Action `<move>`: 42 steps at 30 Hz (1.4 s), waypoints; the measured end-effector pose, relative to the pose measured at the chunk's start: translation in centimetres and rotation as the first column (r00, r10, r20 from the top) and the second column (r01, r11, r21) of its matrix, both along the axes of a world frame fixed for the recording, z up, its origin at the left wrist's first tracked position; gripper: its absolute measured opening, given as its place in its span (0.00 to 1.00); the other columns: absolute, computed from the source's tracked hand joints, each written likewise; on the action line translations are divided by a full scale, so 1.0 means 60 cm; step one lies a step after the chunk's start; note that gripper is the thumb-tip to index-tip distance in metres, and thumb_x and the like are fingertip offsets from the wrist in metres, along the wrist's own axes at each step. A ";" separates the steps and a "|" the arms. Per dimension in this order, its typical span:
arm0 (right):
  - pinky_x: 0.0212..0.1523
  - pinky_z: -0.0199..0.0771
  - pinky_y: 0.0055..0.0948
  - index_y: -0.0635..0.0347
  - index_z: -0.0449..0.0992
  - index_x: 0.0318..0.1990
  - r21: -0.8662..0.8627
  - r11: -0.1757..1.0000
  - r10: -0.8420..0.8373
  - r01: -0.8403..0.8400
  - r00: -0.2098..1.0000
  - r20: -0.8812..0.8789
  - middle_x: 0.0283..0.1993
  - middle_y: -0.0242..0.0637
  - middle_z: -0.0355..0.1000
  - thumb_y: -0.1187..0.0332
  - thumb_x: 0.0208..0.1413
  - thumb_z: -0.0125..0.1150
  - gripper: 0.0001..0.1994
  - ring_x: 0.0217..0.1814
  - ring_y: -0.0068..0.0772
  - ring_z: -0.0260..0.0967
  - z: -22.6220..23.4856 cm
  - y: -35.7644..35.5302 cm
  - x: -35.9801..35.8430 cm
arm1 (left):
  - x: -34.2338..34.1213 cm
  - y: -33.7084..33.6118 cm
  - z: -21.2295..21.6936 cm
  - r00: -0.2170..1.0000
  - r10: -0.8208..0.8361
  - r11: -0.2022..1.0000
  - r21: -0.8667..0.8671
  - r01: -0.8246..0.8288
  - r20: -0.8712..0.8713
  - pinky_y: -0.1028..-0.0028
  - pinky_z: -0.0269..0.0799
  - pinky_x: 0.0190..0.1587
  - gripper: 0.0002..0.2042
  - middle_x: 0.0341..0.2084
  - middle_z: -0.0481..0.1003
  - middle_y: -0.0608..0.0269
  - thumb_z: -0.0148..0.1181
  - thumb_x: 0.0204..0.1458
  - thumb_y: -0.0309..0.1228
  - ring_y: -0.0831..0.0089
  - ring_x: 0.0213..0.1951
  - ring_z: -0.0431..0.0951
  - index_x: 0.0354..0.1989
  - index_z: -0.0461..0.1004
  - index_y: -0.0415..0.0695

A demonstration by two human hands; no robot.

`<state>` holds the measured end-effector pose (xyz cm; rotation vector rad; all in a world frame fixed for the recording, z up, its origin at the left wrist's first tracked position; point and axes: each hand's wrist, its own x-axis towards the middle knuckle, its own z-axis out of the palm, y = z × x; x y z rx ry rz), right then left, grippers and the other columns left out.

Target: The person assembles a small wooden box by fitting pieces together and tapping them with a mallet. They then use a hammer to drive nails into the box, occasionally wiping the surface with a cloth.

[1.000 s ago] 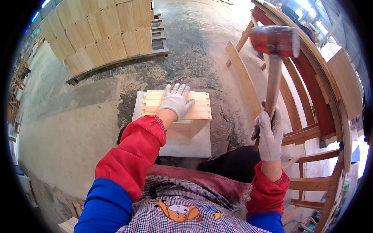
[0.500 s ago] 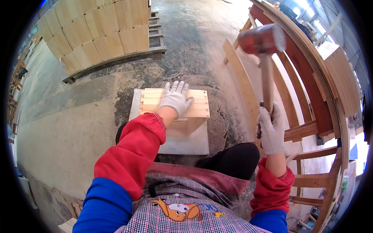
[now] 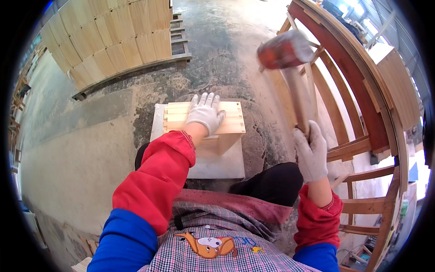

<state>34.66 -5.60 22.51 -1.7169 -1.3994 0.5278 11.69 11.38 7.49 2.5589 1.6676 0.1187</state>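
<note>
On the pale board (image 3: pixel 217 169) before us, our wooden box (image 3: pixel 230 119) stays put. Our hammer (image 3: pixel 287 53) (its head blurred, so in motion) has shifted leftward, nearer the box yet well apart; we judge this mid-swing, the box held steady. Our right hand (image 3: pixel 312 155) wraps the handle, fingers curled; our left hand (image 3: pixel 205 115) lies flat atop the box, fingers extended, grasping nothing.

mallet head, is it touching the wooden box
No, the right hand holds the mallet head away from the wooden box, with floor showing between them.
</note>
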 end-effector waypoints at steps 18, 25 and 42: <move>0.24 0.65 0.23 0.64 0.68 0.42 0.210 0.953 -0.174 0.218 0.962 -0.212 0.24 0.30 0.66 0.71 0.62 0.57 0.07 0.25 0.19 0.63 -0.029 -0.053 -0.018 | 0.016 0.009 -0.005 0.999 -0.031 0.998 0.046 0.031 0.007 0.56 0.41 0.74 0.32 0.72 0.56 0.53 0.35 0.66 0.51 0.59 0.73 0.52 0.72 0.55 0.43; 0.37 0.71 0.45 0.66 0.69 0.38 -0.234 0.969 -0.016 0.077 0.968 0.251 0.30 0.58 0.72 0.59 0.61 0.59 0.16 0.32 0.58 0.73 -0.128 -0.035 0.045 | 0.012 0.022 -0.007 0.999 -0.044 0.995 0.090 0.041 0.028 0.56 0.41 0.74 0.30 0.71 0.57 0.54 0.35 0.66 0.49 0.59 0.73 0.52 0.72 0.56 0.44; 0.31 0.71 0.41 0.64 0.71 0.38 -0.215 0.971 -0.036 0.100 0.959 0.281 0.26 0.53 0.71 0.62 0.59 0.61 0.12 0.28 0.55 0.73 -0.081 -0.065 0.036 | 0.027 0.015 -0.013 0.999 -0.036 0.995 0.094 0.032 0.038 0.56 0.42 0.74 0.29 0.71 0.57 0.57 0.37 0.67 0.47 0.61 0.73 0.54 0.71 0.58 0.45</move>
